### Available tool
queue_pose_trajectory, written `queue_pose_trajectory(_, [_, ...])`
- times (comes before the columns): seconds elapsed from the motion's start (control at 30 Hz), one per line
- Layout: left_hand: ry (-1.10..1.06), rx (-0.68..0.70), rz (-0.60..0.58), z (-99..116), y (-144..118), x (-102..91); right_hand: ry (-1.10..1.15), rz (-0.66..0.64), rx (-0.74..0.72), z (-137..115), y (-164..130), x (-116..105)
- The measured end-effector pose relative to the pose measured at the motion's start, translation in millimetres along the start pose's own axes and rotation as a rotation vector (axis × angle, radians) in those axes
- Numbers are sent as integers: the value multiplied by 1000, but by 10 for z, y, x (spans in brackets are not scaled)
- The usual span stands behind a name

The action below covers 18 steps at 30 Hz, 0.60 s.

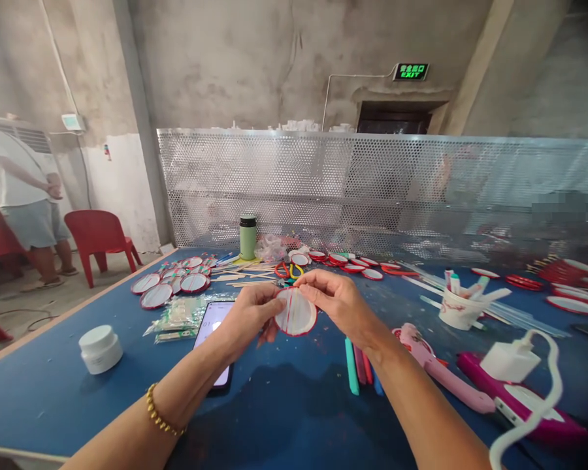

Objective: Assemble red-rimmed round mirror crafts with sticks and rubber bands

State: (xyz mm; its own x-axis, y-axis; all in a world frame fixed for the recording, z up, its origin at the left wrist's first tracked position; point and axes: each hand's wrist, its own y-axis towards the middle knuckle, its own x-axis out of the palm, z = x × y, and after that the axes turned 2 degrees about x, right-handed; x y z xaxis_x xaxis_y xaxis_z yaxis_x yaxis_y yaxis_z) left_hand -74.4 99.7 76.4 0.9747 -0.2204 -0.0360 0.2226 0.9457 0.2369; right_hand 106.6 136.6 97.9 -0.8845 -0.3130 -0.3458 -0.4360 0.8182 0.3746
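Observation:
Between my two hands is a small round white disc with a red rim (pixel 298 314), held up above the blue table. My left hand (pixel 255 310) pinches its left edge between thumb and fingers. At the upper right edge, my right hand (pixel 336 297) grips it with fingers closed. Thin lines run across the disc's pale face; what they are is too small to tell. Below my left hand a phone (pixel 220 346) lies on the table, partly hidden by my wrist. Several coloured sticks (pixel 353 369) lie beside my right forearm.
Similar red-rimmed discs (pixel 157 295) lie at the left and back. A white jar (pixel 100 349), a green bottle (pixel 247 238), a paper cup of markers (pixel 461 307), a pink glue gun (pixel 441 372) and a magenta power strip (pixel 529 401) stand around. A perforated metal screen (pixel 274 176) borders the back.

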Motion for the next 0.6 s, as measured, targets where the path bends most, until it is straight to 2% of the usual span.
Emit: queue_pose_trajectory(0.6, [-23, 0, -8, -16, -16, 1, 42, 4, 8, -37, -25, -9])
